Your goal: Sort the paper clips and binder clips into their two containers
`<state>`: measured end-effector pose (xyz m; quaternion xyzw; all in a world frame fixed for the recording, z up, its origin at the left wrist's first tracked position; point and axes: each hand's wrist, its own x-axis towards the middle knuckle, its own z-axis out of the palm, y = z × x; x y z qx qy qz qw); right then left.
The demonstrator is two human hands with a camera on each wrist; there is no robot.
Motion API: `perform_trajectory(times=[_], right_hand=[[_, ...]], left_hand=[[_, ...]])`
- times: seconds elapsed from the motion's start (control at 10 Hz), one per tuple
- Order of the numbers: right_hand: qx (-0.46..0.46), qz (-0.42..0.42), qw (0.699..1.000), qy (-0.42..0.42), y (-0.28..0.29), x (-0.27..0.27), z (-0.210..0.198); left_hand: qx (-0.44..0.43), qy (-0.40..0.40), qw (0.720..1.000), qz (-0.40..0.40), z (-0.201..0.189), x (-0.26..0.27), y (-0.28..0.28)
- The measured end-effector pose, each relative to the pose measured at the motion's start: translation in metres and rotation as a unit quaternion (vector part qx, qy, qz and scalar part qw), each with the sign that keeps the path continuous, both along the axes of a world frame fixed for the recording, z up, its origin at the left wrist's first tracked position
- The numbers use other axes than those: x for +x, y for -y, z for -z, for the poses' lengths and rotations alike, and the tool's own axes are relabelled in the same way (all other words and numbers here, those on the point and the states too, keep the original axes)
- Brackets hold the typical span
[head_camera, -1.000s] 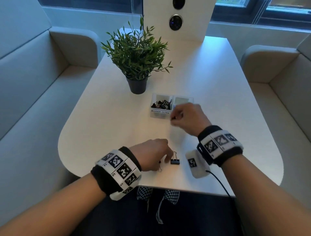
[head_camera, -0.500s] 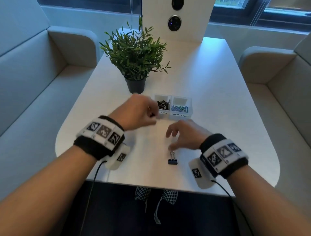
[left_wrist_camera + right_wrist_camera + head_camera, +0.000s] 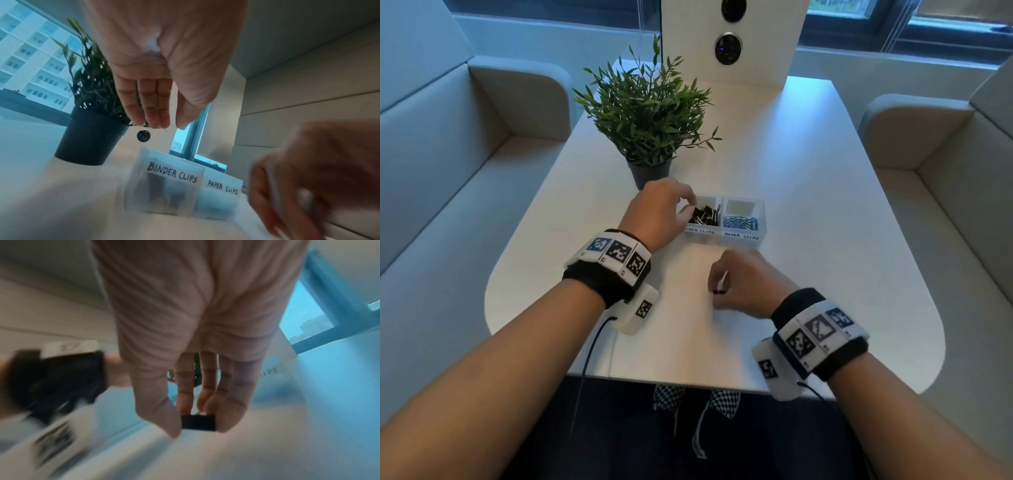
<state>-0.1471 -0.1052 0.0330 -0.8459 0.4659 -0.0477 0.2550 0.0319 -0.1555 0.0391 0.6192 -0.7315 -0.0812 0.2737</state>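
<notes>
Two frosted containers stand side by side mid-table. The one labelled BINDER CLIPS [image 3: 700, 231] [image 3: 170, 175] holds several black binder clips [image 3: 703, 214]; the one labelled PAPER CLIPS [image 3: 743, 235] [image 3: 223, 186] holds blue paper clips [image 3: 739, 222]. My left hand [image 3: 686, 207] [image 3: 164, 126] hovers over the binder clips container's left rim, fingers straight and pointing down, nothing between them. My right hand [image 3: 717, 291] [image 3: 198, 430] is just in front of the containers, low over the white table [image 3: 825, 240]. Its thumb and fingers pinch a small black binder clip [image 3: 720, 292] [image 3: 198, 422].
A potted plant [image 3: 650, 113] in a dark pot [image 3: 650, 174] [image 3: 90, 139] stands right behind my left hand. A white upright panel [image 3: 732, 41] closes the table's far end. Padded benches [image 3: 448, 171] flank both sides. The table's front edge [image 3: 671, 378] is near my wrists.
My left hand went from the front of the table up to the binder clips container. My right hand came back from the containers and picked up the binder clip lying on the table.
</notes>
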Motion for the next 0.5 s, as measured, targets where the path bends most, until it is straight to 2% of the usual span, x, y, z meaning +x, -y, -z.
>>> perform_trajectory(times=[0.1,0.2,0.4,0.5], right_hand=[[-0.040,0.063,0.995,0.070,0.022,0.006,-0.020],[-0.125,0.118,0.977,0.128,0.050,0.021,-0.033],[-0.105,0.178,0.968,0.140,0.064,0.035,-0.021],[-0.095,0.167,0.970,0.149,0.039,0.025,-0.022]], left_hand=[[0.001,-0.016,1.000,0.000,0.000,0.006,-0.011],[0.010,-0.019,1.000,0.001,0.002,0.007,-0.020],[0.054,-0.005,0.999,0.001,0.012,0.003,-0.033],[0.066,-0.007,0.998,0.004,0.013,0.000,-0.045]])
